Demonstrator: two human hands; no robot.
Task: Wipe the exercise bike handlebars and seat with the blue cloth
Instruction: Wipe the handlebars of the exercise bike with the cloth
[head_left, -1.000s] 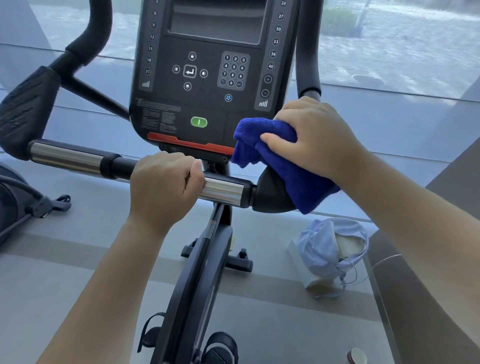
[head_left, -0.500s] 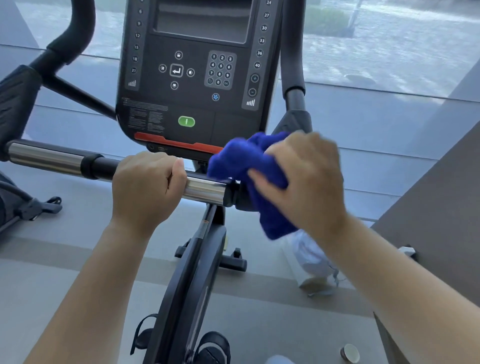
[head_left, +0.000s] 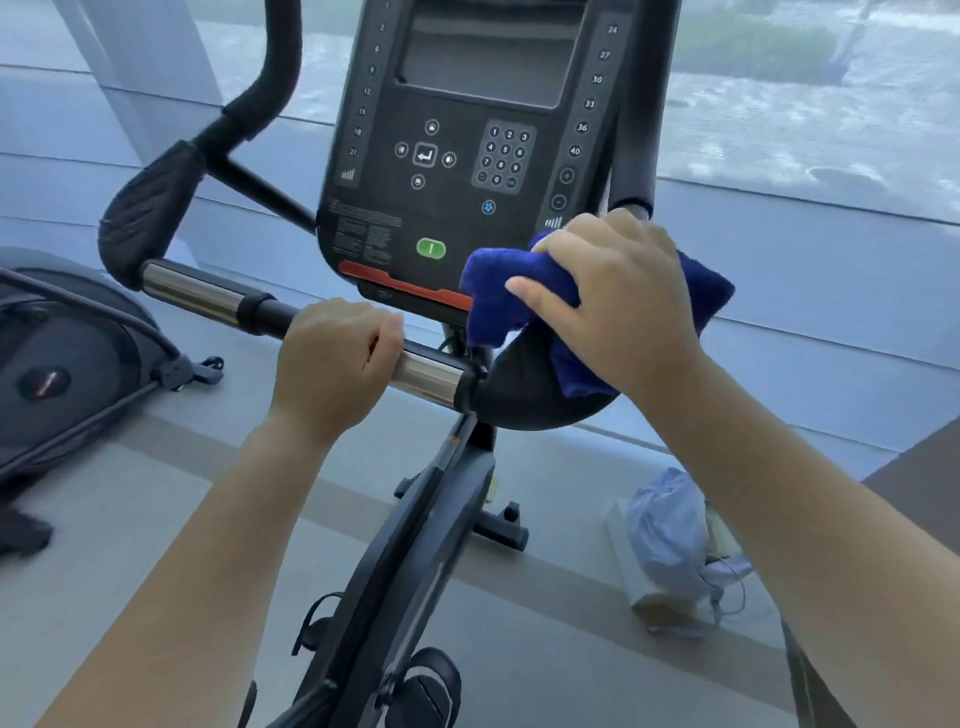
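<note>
The exercise bike's handlebar runs from a black pad at upper left across the middle as a black and chrome bar. My left hand is closed around that bar just left of its chrome end. The blue cloth is bunched under my right hand, which presses it onto the black right-hand pad of the handlebar. The right upright grip rises just behind my right hand. The seat is out of view.
The black console with keypad and green button stands right behind both hands. The bike frame and a pedal lie below. Another machine sits at left. A pale blue bag lies on the floor at right, windows beyond.
My right hand with the cloth went down and left along the right pad, then back up and right to its top. My left hand kept its grip on the bar.
</note>
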